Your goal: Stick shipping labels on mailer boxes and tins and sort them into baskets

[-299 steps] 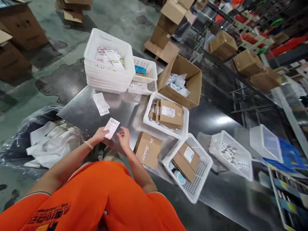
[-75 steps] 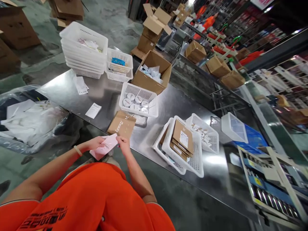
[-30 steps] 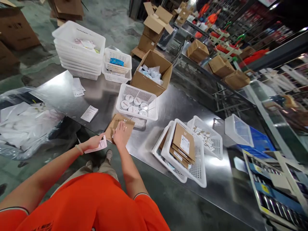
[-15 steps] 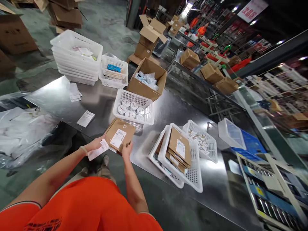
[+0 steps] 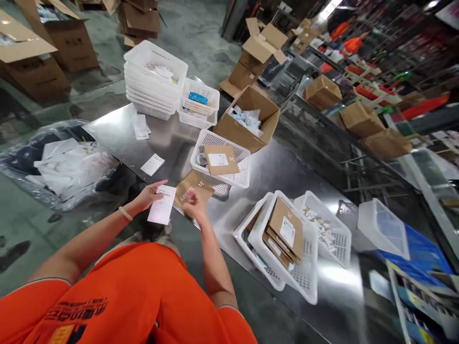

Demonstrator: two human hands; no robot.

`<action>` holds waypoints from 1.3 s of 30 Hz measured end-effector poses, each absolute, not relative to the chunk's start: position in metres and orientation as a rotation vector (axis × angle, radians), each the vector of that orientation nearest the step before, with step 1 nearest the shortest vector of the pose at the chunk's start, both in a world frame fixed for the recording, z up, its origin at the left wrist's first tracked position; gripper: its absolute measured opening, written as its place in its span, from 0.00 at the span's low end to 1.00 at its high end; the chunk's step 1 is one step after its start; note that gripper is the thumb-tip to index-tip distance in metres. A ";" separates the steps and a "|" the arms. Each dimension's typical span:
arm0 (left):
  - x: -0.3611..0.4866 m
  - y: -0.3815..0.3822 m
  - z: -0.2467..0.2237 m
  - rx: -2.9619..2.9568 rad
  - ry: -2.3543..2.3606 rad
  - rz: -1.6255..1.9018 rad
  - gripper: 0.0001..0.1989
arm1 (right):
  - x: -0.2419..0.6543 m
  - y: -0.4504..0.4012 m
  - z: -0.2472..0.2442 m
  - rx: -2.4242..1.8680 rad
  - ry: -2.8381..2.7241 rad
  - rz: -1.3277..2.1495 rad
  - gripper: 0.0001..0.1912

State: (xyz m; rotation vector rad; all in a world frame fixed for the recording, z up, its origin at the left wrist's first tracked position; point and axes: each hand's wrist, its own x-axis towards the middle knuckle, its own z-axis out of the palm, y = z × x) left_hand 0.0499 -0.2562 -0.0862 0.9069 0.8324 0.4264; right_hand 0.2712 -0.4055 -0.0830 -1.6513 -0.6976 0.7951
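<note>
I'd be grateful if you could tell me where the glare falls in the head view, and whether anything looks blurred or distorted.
In the head view, glare whitens the steel table at lower right; the right hand looks motion-blurred over the kraft mailer, while the paper slip in the left hand looks sharper; the wide lens tilts the racks at upper right.
</note>
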 end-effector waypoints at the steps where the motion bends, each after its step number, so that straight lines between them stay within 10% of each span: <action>1: 0.047 -0.256 -0.088 0.850 0.906 0.451 0.43 | 0.245 -0.411 -0.091 -1.560 -0.797 1.034 0.23; 5: 0.035 -0.259 -0.100 0.729 1.144 0.484 0.23 | 0.172 -0.427 -0.116 -1.498 -0.748 1.260 0.13; 12: 0.016 -0.307 -0.115 0.820 0.992 0.305 0.39 | 0.161 -0.422 -0.123 -1.551 -0.503 1.072 0.24; 20: 0.036 -0.320 -0.129 1.080 1.026 0.258 0.19 | 0.169 -0.437 -0.136 -1.713 -0.459 0.937 0.09; 39: 0.064 -0.325 -0.168 1.130 1.076 0.097 0.19 | 0.190 -0.464 -0.191 -1.892 -0.709 0.723 0.09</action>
